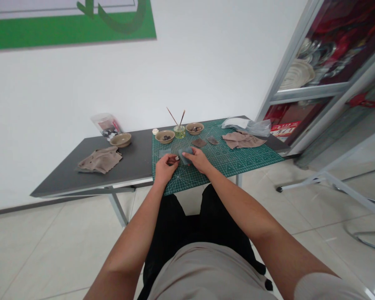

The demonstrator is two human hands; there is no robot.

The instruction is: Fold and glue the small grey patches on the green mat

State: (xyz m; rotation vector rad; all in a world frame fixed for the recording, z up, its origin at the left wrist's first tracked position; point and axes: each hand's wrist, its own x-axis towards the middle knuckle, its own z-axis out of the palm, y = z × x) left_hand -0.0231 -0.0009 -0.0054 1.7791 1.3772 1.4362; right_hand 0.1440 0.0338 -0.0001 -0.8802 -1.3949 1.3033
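Over the front of the green cutting mat (231, 160), my right hand (199, 160) grips a folded grey sheet (184, 155) that looks like sandpaper, thumb on top. My left hand (166, 167) is close beside it, fingertips pinched on a small piece (177, 158) with a pale spot; its kind is too small to tell. Another flat grey sheet (165, 152) lies on the mat just beyond my left fingers. Behind the hands are a brown bowl (165, 136) of dark lumps and a glass jar (179, 132) of yellowish liquid with two thin sticks.
Two dark brown flat pieces, one a brown sheet (199, 143), lie near a second bowl (195, 128). A brown cloth (242, 139) and plastic bag (253, 126) sit right. Leftward are another cloth (101, 160), a bowl (121, 140) and a clear bag (106, 125). A wall stands behind.
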